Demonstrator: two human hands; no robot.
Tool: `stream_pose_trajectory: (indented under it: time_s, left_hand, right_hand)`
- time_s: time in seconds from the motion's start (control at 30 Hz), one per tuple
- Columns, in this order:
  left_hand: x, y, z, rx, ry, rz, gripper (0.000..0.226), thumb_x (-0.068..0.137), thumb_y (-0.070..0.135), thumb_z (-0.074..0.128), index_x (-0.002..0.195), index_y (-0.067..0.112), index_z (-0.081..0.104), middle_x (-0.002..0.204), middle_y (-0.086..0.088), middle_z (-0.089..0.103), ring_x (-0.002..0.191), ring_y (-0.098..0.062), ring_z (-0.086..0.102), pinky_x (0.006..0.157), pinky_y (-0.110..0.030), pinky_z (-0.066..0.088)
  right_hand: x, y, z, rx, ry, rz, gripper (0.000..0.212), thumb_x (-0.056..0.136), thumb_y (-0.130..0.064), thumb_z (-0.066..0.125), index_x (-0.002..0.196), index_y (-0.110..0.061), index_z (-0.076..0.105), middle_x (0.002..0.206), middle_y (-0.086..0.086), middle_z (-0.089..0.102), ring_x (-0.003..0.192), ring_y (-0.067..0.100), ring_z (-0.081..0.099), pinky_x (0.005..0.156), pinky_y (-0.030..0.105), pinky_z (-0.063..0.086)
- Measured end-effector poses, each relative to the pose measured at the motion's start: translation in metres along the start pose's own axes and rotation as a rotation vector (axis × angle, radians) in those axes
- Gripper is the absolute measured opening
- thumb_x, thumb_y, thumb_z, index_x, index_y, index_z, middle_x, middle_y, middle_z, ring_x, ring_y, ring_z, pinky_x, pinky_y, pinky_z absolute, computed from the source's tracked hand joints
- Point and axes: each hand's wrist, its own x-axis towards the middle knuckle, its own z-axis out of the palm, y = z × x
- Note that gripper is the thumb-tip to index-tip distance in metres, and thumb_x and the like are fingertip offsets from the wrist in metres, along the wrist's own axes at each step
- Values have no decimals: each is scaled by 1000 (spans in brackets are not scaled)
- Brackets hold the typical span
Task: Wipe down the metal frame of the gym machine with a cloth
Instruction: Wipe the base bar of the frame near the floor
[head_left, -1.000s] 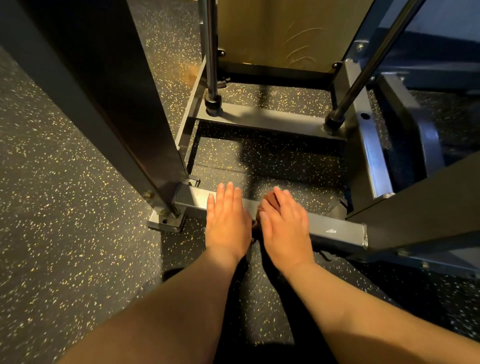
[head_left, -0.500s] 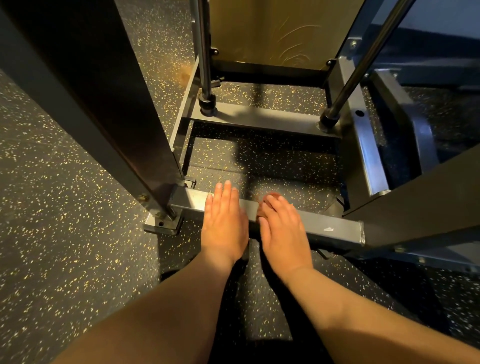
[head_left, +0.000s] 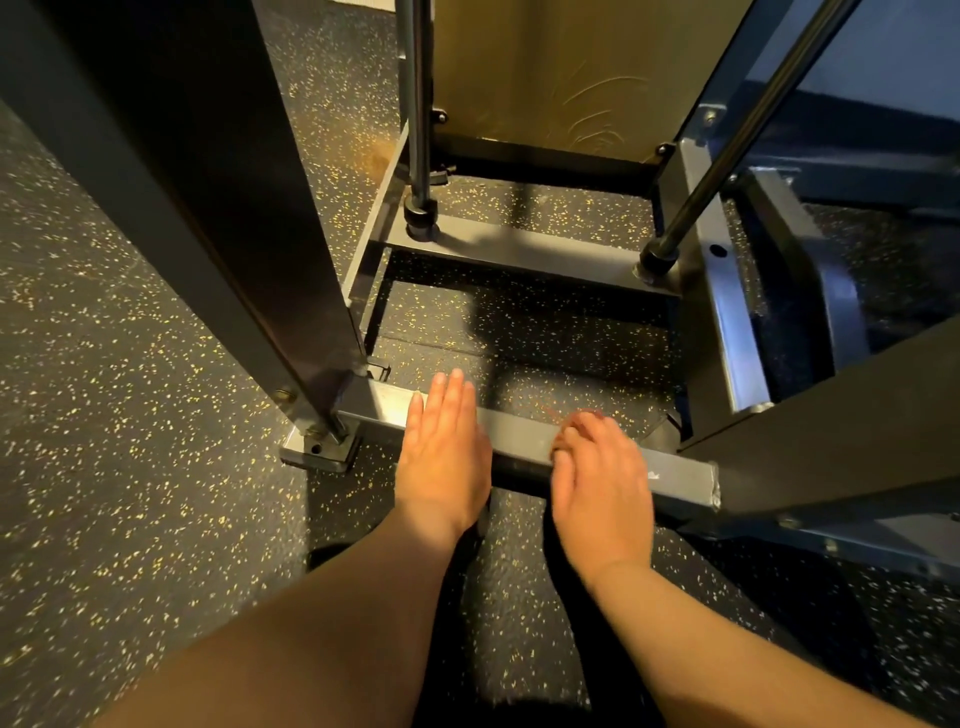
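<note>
The cloth (head_left: 592, 414) is almost wholly hidden beneath the right hand (head_left: 602, 488). Only a reddish-brown edge is seen past the fingertips, and a dark fold is glimpsed between thumb and forefinger. It is held down on the top face of the near cross bar (head_left: 519, 439) of the metal frame, right of the bar's middle. The right fingers (head_left: 597, 441) are bent over the cloth and the thumb is tucked against its left side, though this part is blurred. The left hand (head_left: 444, 457) is laid flat on the same bar, apart from the cloth, with its fingers (head_left: 447, 397) straight, together and reaching past the far edge. To the left, the bar is met by a dark upright post (head_left: 234, 208) bolted to a base plate (head_left: 319, 449). Farther off, two guide rods (head_left: 418, 104) are seated in a far cross bar (head_left: 519, 249). Speckled rubber floor (head_left: 130, 415) lies under everything.
</note>
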Motion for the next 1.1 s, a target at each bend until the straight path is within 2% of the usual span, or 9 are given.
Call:
stream_pose_trajectory:
  time_s: [0.1,0.23,0.43,0.57,0.7,0.83,0.93,1.0,1.1]
  left_hand:
    - [0,2,2,25,-25,99,62,111,29,25,166,12,1,174,-4,-9,159,-20,-15,129,-39,-12]
    - [-5,5,2,181,-102,246,64,112,35,17,165,10,-8,173,-6,-15,158,-21,-20,130,-41,-8]
    - [-2,6,-8,56,-93,229,58,112,34,16,166,16,5,175,3,-1,160,-13,-10,130,-34,-7]
    - [-2,6,-6,27,-82,222,58,112,33,18,166,17,7,174,3,1,160,-14,-7,130,-33,-6]
    - [-2,-1,-2,104,-94,225,61,111,33,20,166,15,3,175,1,-2,160,-14,-10,130,-37,-5]
    - [-2,-4,-2,94,-65,206,65,104,36,3,166,15,7,175,1,2,160,-14,-6,130,-35,-7]
    - [-2,-2,-5,74,-54,208,63,107,37,6,166,15,11,174,1,6,160,-14,-3,130,-35,-7]
    - [3,-2,-5,54,-43,188,59,111,34,17,166,14,12,174,0,7,161,-15,-3,130,-36,-6]
    - [8,-3,-4,16,-34,123,58,111,31,23,166,14,13,174,0,7,161,-16,-4,130,-36,-6]
  right_hand:
    - [-1,-20,11,43,70,254,39,105,-26,41,134,-11,62,152,7,47,149,30,30,125,51,20]
    - [-7,-60,22,117,7,67,52,107,-34,24,143,-14,54,161,5,38,156,25,15,129,45,8]
    - [7,-12,0,51,13,12,37,102,-32,42,121,-17,68,144,1,56,141,25,43,117,47,36]
    - [4,-19,6,16,29,186,35,104,-28,46,134,-17,60,153,5,46,149,30,29,126,53,17]
    - [-2,-55,9,93,-114,-23,53,109,-37,20,152,-21,44,168,-1,24,159,21,1,128,43,-8]
    - [3,-34,-4,95,-133,-102,36,105,-34,41,130,-20,64,158,-2,42,153,22,26,127,45,21]
    - [3,-7,-14,50,29,159,27,100,-29,50,106,-14,71,138,1,54,134,24,46,113,45,39]
    - [4,-11,-10,34,62,299,31,102,-29,46,112,-11,69,144,7,53,140,29,40,121,51,27]
    - [4,-38,5,31,10,218,42,107,-35,34,126,-14,65,157,7,42,152,29,24,128,50,9]
